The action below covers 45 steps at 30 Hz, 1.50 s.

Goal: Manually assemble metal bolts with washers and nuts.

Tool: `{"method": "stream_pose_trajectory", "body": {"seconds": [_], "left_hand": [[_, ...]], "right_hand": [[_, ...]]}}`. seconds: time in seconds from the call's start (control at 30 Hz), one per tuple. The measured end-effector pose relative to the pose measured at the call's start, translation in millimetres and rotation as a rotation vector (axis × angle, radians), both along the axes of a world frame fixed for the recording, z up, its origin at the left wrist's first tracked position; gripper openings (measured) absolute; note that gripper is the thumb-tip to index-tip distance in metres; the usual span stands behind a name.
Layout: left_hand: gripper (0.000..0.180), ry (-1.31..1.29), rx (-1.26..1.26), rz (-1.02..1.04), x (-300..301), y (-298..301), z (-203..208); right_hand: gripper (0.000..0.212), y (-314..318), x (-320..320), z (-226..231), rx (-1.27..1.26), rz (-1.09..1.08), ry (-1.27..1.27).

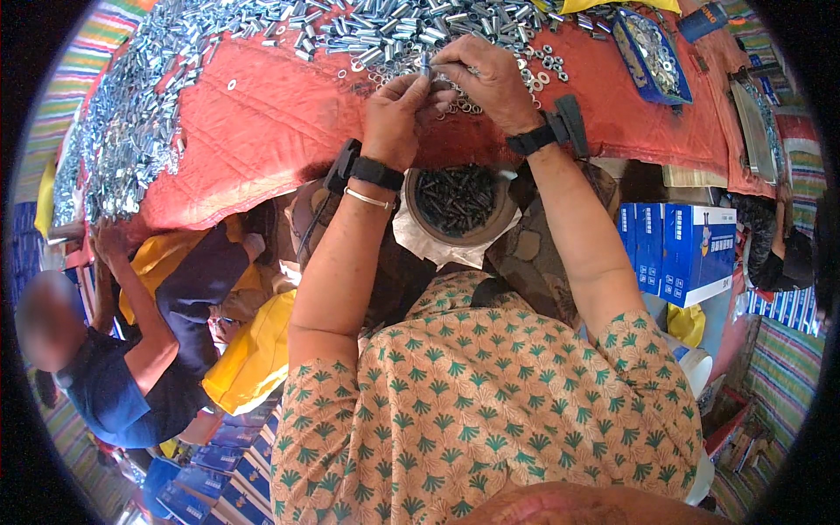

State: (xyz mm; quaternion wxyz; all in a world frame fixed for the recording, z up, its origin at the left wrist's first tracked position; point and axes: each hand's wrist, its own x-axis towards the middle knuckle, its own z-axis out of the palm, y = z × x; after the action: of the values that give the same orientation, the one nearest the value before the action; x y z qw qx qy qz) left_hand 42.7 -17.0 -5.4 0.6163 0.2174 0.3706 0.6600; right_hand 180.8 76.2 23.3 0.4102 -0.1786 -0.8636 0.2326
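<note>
My left hand (398, 114) is closed around a small shiny metal sleeve (425, 65), which stands up between thumb and fingers. My right hand (490, 83) meets it from the right, its thumb and forefinger pinched together by the sleeve; what they hold is too small to make out. Both hands are above the near side of a red cloth (262, 109). Just beyond them lies a heap of metal sleeves (420, 31), with loose washers (525, 77) and hex nuts (553, 63) to the right. Below my wrists, a round bowl (509, 216) holds dark screw-like pieces (455, 199).
A blue tray (632, 68) of washers sits at the right on the cloth. Blue-and-white boxes (700, 254) are stacked at my right. Another long heap of metal parts (131, 122) covers the left side. A co-worker (131, 367) sits at my left near yellow sacks (254, 359).
</note>
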Motion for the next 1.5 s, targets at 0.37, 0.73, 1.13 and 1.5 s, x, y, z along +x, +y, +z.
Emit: {"method": "stream_pose_trajectory", "body": {"seconds": [0.37, 0.73, 1.13, 1.5], "left_hand": [[0.013, 0.016, 0.018, 0.114, -1.3, 0.7, 2.2], [0.015, 0.143, -0.046, -0.073, 10.7, -2.7, 7.5], [0.012, 0.155, -0.088, -0.102, 21.9, -1.3, 8.0], [0.015, 0.163, 0.001, -0.034, 30.3, 3.7, 12.7]], "right_hand": [[0.017, 0.1, 28.6, -22.7, 0.072, -0.137, -0.395], [0.013, 6.6, 33.9, -16.8, -0.192, -0.221, -0.126], [0.012, -13.9, 25.2, -1.8, -0.236, -0.212, -0.004], [0.021, 29.2, 63.6, -12.4, 0.136, -0.537, -0.205]]}}
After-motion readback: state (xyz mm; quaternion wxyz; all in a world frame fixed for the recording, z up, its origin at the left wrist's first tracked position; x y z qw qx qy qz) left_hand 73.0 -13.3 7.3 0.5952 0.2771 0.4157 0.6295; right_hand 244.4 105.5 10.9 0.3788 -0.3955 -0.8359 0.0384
